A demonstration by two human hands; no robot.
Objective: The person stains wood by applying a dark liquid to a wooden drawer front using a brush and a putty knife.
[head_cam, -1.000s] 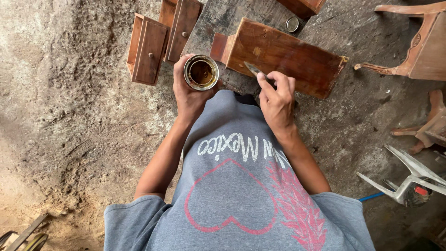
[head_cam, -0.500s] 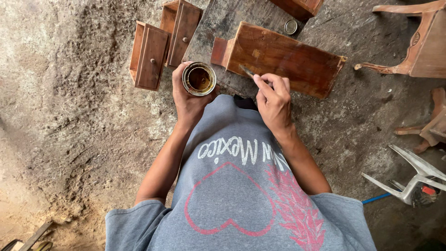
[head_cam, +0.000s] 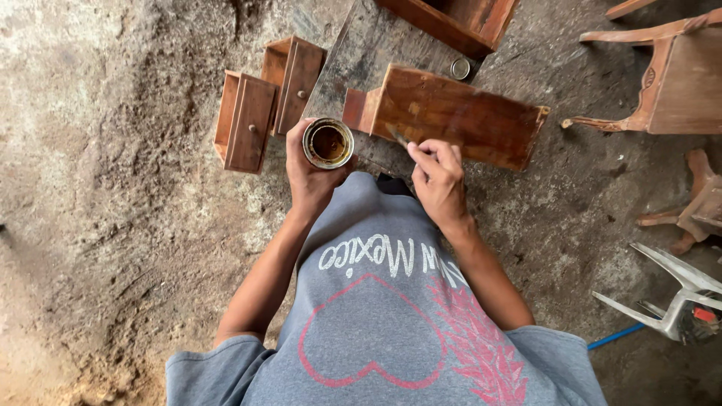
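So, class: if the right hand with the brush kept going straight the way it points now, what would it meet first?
The right hand points its brush up and left at the long wooden drawer. The brush tip looks at or almost on its stained face, so that drawer comes first, though depth is unclear.

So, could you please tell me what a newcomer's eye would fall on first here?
Probably the open tin of brown liquid at centre, held in the left hand. Just right of it, the right hand holds a thin brush against a long reddish wooden drawer on the rough ground. Two small drawers lie to the left.
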